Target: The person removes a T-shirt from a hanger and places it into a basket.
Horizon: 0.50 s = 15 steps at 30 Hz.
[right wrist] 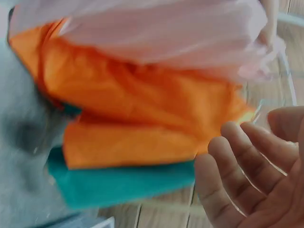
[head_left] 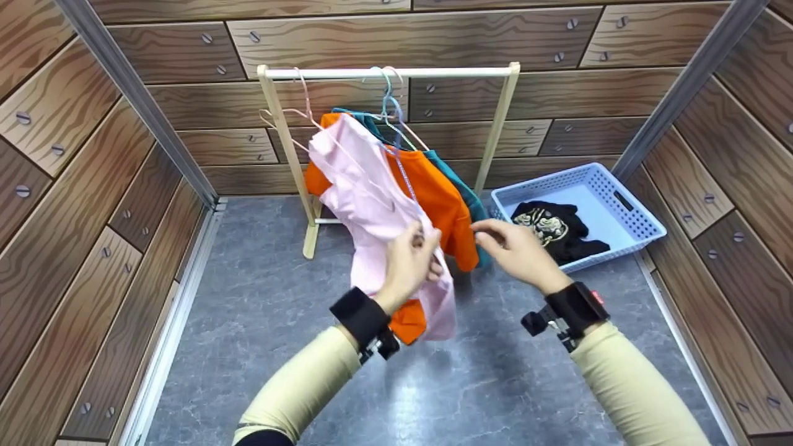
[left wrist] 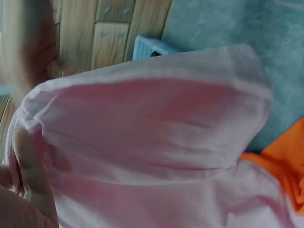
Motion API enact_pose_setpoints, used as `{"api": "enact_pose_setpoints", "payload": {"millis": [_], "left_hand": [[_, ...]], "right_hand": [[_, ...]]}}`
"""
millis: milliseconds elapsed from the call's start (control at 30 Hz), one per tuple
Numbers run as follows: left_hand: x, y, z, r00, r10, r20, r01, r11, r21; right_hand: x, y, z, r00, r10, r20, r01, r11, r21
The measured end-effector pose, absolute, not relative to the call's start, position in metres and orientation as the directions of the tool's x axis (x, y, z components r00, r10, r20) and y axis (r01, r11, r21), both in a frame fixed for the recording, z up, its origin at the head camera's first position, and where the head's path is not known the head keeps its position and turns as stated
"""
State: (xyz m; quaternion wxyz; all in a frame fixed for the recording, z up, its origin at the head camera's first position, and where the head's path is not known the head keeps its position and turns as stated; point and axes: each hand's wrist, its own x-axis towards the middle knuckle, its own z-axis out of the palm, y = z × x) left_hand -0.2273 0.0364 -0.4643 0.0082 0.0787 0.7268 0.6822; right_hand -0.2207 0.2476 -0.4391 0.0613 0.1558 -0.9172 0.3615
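With clock hours read from the left hand in the head view: thumb and fingers narrow, apparently pinching the edge of a pink garment; cloth spread chiefly toward 11 o'clock, lower part hanging toward 5. At 3, right hand: fingers bent, moderately wide of the thumb, without anything visible in the grasp; close to an orange garment, contact impossible to tell. Orange cloth mainly between 12 and 1; teal garment behind, between 1 and 2; hangers and rail at 12.

Chief risk, in judgement: escape of the pink garment, from a pinch on little more than its edge with loose cloth dragging downward. Next: snagging or twisting on the patterned hanger arm at 12; whether seated inside the pink cloth, impossible to tell. Also possible: accidental capture of orange or teal cloth by the right fingers, from close overlap; tipping of the slender rack, from a hard sideways pull. Least likely: knocking of the blue basket between 2 and 3, black garment inside, from careless right-hand travel.
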Motion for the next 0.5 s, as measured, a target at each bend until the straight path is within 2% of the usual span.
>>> {"api": "enact_pose_setpoints", "payload": {"millis": [100,167,333,400,500], "left_hand": [[-0.218,0.044,-0.474,-0.979,0.149,0.139,0.159,0.139,0.977],[-0.214,0.048,-0.478,-0.968,0.168,0.184,0.224,0.266,0.937],[-0.208,0.050,-0.485,-0.911,0.248,0.330,0.411,0.622,0.666],[-0.207,0.049,-0.486,-0.893,0.294,0.340,0.446,0.679,0.583],[-0.207,0.046,-0.483,-0.882,0.364,0.298,0.470,0.703,0.534]], "right_hand": [[-0.220,0.228,-0.436,-0.935,-0.272,0.226,-0.353,0.664,-0.659],[-0.220,0.216,-0.436,-0.931,-0.297,0.210,-0.359,0.650,-0.670],[-0.219,0.202,-0.438,-0.927,-0.305,0.218,-0.371,0.666,-0.647],[-0.218,0.202,-0.440,-0.928,-0.294,0.230,-0.372,0.679,-0.633],[-0.216,0.206,-0.444,-0.923,-0.286,0.257,-0.385,0.678,-0.627]]}}
